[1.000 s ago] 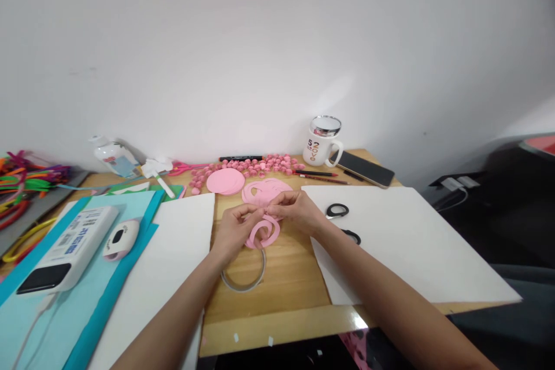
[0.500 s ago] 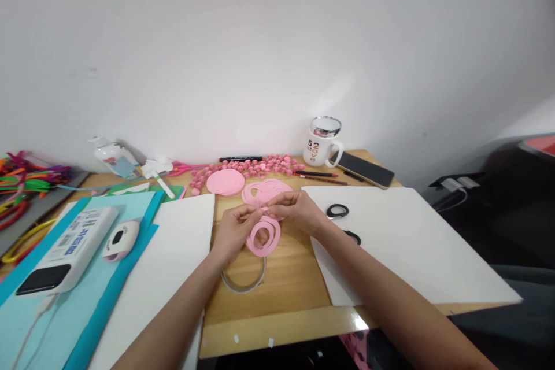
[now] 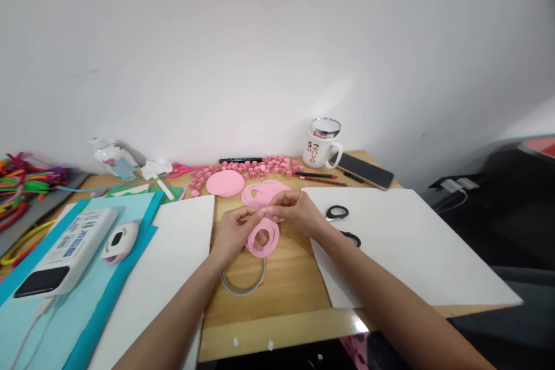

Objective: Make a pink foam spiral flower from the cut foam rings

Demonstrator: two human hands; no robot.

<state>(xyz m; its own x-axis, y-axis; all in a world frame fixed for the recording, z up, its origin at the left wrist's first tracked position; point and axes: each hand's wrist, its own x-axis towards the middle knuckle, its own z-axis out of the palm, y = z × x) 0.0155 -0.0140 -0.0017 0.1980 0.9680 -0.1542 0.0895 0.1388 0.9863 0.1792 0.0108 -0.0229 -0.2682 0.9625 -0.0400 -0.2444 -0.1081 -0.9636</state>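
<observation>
My left hand [image 3: 234, 232] and my right hand [image 3: 295, 211] meet over the middle of the wooden desk [image 3: 281, 295]. Both pinch the upper end of a pink paper spiral [image 3: 262, 238], whose loose coils hang down between the hands. Just behind them lie more cut pink spirals [image 3: 263, 192] and a stack of pink paper discs [image 3: 225, 181]. A row of small pink rolled paper roses [image 3: 255, 166] lines the back of the desk.
A tape ring [image 3: 243, 280] lies under my left wrist. Black scissors [image 3: 342, 221] rest on a white sheet [image 3: 411, 243] at right. A mug [image 3: 321, 142], phone [image 3: 363, 169] and pencils stand behind. At left are blue paper [image 3: 65, 300], a power bank [image 3: 65, 250] and pipe cleaners [image 3: 21, 179].
The hanging pink spiral has turned and drawn in, its coils now forming a tighter ring. Both hands stay nearly in place, fingers working at its top.
</observation>
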